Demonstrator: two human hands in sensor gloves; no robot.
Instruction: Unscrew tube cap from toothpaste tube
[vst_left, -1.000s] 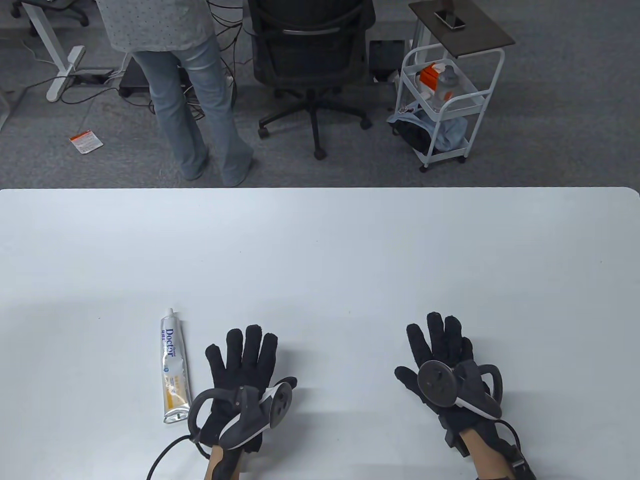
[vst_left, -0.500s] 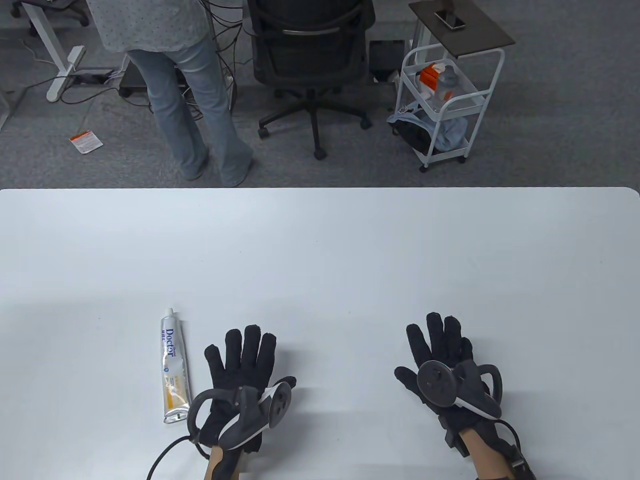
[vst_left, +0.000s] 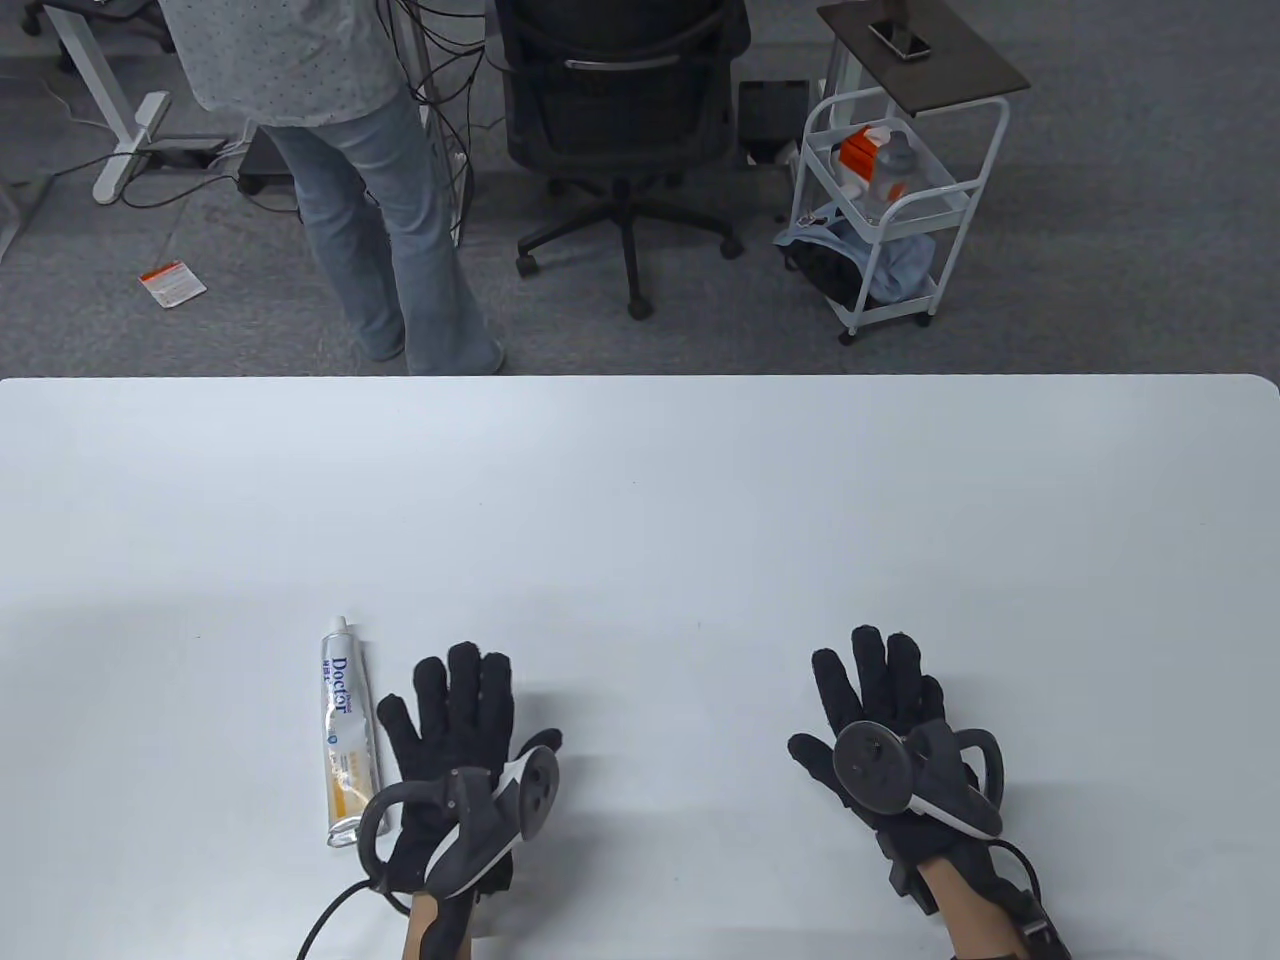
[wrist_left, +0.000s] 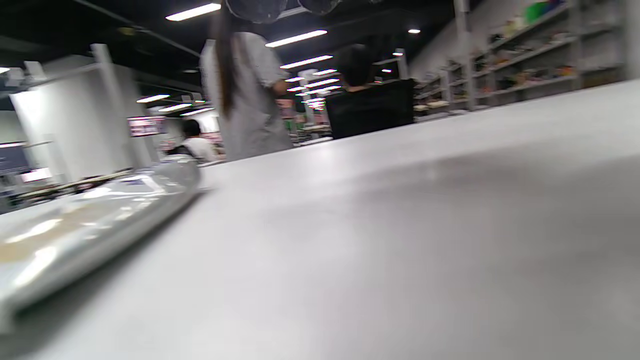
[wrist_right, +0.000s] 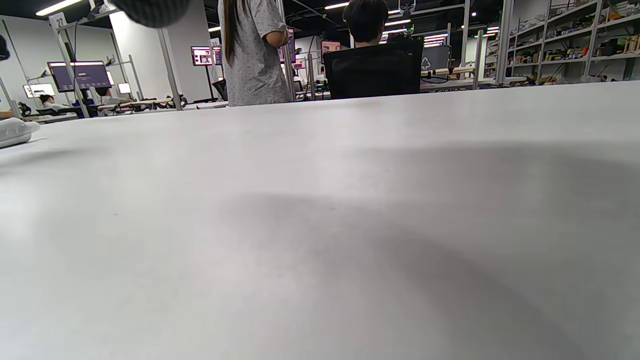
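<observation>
A silver and white toothpaste tube (vst_left: 346, 733) lies flat on the white table (vst_left: 640, 480), its white cap (vst_left: 339, 626) pointing away from me and its crimped end near me. My left hand (vst_left: 450, 715) lies open, fingers spread, just right of the tube and holds nothing. The tube shows blurred at the left of the left wrist view (wrist_left: 95, 215). My right hand (vst_left: 880, 690) rests open and flat on the table far to the right, empty. In the right wrist view the tube's cap end (wrist_right: 15, 131) shows at the far left edge.
A person in jeans (vst_left: 390, 200) stands just beyond the table's far edge at the left. An office chair (vst_left: 620, 120) and a white trolley (vst_left: 890, 200) stand behind the table.
My left hand has moved left, close beside the tube. My right hand has not moved. The person behind the table has shifted a little.
</observation>
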